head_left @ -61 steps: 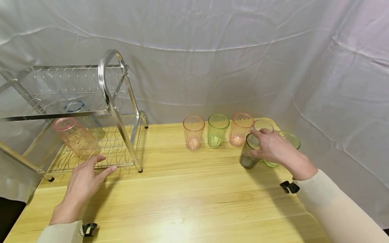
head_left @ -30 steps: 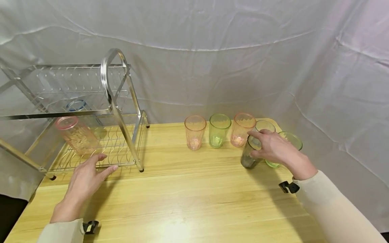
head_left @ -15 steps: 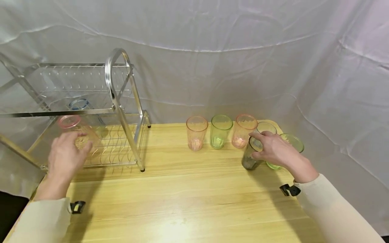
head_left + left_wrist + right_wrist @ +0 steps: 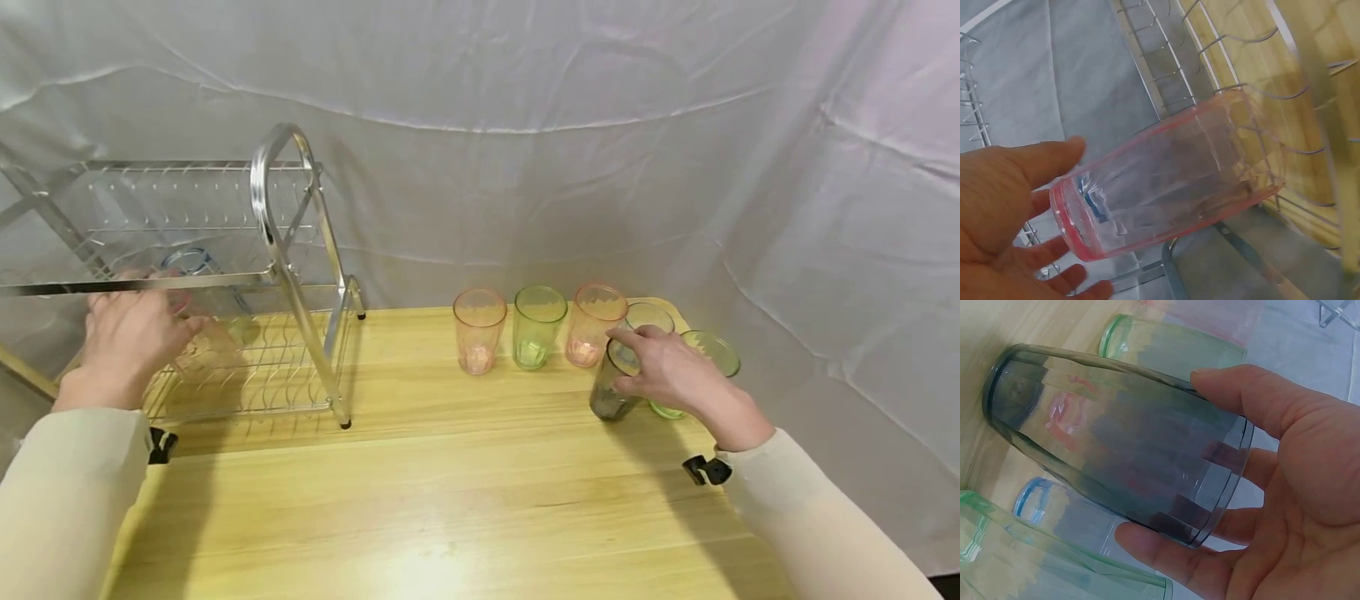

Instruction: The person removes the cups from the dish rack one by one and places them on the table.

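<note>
My left hand [image 4: 131, 337] reaches in at the lower tier of the metal dish rack [image 4: 303, 333]. There a tumbler with a pink rim [image 4: 1166, 181] leans at a slant, its mouth toward my palm. My thumb and fingers spread about that rim, and the rack's front bar crosses over the hand in the head view. My right hand [image 4: 675, 371] grips a smoky grey tumbler [image 4: 1116, 437] near its rim, thumb on one side and fingers on the other. That tumbler stands on the wooden table, slightly tilted in the head view.
A blue-rimmed tumbler [image 4: 191, 262] sits behind the pink one in the rack. Along the table's back stand a pink glass [image 4: 478, 333], a green glass [image 4: 536, 329] and another pink glass [image 4: 592, 325]. A clear glass [image 4: 651, 315] and a green glass [image 4: 716, 354] flank my right hand.
My left hand has moved from the rack's front edge leftward and up, into the rack by the pink tumbler's rim. The right hand stays on the grey tumbler.
</note>
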A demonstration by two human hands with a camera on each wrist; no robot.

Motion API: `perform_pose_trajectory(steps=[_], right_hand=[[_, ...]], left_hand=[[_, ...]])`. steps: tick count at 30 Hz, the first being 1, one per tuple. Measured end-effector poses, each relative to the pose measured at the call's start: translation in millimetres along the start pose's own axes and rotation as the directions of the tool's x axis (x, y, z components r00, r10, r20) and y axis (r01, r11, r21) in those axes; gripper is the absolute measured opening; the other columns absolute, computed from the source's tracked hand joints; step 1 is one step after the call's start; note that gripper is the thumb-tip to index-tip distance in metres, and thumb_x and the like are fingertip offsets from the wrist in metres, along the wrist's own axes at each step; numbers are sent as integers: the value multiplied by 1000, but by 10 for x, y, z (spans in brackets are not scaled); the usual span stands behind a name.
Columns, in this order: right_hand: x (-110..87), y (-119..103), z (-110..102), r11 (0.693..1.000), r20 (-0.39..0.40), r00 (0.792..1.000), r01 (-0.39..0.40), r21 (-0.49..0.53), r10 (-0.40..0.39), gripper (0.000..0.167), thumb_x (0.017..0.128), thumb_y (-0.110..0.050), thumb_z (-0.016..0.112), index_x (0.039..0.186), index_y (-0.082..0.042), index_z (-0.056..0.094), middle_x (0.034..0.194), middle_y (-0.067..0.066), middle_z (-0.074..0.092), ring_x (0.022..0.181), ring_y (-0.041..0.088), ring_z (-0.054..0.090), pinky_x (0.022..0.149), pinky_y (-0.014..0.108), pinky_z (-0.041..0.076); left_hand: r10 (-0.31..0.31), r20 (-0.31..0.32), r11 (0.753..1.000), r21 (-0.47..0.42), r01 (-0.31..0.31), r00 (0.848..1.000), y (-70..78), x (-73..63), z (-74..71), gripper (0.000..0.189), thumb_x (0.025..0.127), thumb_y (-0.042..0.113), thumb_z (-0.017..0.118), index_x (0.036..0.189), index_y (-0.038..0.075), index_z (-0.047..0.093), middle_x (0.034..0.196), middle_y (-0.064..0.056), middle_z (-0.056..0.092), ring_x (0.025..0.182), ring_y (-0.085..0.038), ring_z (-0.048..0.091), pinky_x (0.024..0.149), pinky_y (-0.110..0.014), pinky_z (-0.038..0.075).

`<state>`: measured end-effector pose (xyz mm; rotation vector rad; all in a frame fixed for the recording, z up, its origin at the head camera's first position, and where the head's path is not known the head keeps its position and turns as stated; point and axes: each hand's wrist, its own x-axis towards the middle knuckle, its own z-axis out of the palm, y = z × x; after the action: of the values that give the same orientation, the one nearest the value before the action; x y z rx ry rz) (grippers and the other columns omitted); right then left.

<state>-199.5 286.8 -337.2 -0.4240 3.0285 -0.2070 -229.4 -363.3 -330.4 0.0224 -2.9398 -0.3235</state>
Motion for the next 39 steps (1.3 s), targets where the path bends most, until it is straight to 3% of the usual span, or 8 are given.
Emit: perform_pose_trajectory(steps=[3,6,12,19,26,31,35,39], right_hand=[[2,-2,16,1000,-5,1000,4,4,-4,78,89,-32,76,159,-17,45,142,34,54,106,49,68,82,63,57],[4,-4,27,1000,-8,1000,8,9,-8,77,89,-31,76,159,-16,45,142,35,54,106,49,69,83,63,57],[8,-7,33,1000,-18,1000,13,17,-13,76,89,-29,75,158,-14,46,142,35,54,109,54,67,86,64,56],[9,-1,31,1000,-23,1000,11,12,-10,76,89,-30,76,158,-14,46,141,35,55,107,54,67,86,64,56],[8,1,33,1000,-25,1000,13,7,-13,77,89,-29,76,158,-13,46,140,36,55,104,51,69,85,63,57],[-10,9,32,1000,-31,999,11,5,-10,76,89,-30,76,158,-13,46,141,36,55,107,55,67,85,64,56],[-18,5,33,1000,-24,1000,4,6,-4,77,90,-31,76,158,-14,45,142,36,54,112,60,64,87,66,55],[-12,5,31,1000,-18,1000,4,7,-4,76,91,-31,75,159,-13,45,143,36,53,115,61,62,89,67,54]], left_hand=[[-9,95,1000,-16,10,995,-12,30,-31,45,106,33,60,135,-2,59,139,-48,47,124,-76,32,101,-84,25],[5,121,1000,-12,-4,993,-7,40,-23,42,105,29,57,127,-7,60,132,-47,53,121,-72,37,104,-81,22],[42,91,998,33,-45,995,-23,46,-9,33,95,17,60,113,-10,55,108,-47,56,105,-69,45,89,-74,34],[37,109,999,30,-40,993,-6,42,-39,36,92,15,66,115,-9,53,119,-52,51,114,-77,39,100,-80,29],[-20,56,999,29,19,998,105,-49,-37,36,90,12,64,110,-16,54,112,-55,45,105,-69,38,88,-73,30],[-44,27,999,23,43,999,235,-123,-62,39,88,9,59,113,-21,54,115,-58,42,100,-71,38,83,-73,32],[-55,3,998,-33,55,999,351,-230,-87,39,89,9,62,111,-18,48,117,-62,37,93,-74,39,80,-75,35],[-64,1,995,-75,64,998,451,-367,-113,42,91,13,69,115,-11,44,118,-59,35,97,-74,39,78,-75,37]])
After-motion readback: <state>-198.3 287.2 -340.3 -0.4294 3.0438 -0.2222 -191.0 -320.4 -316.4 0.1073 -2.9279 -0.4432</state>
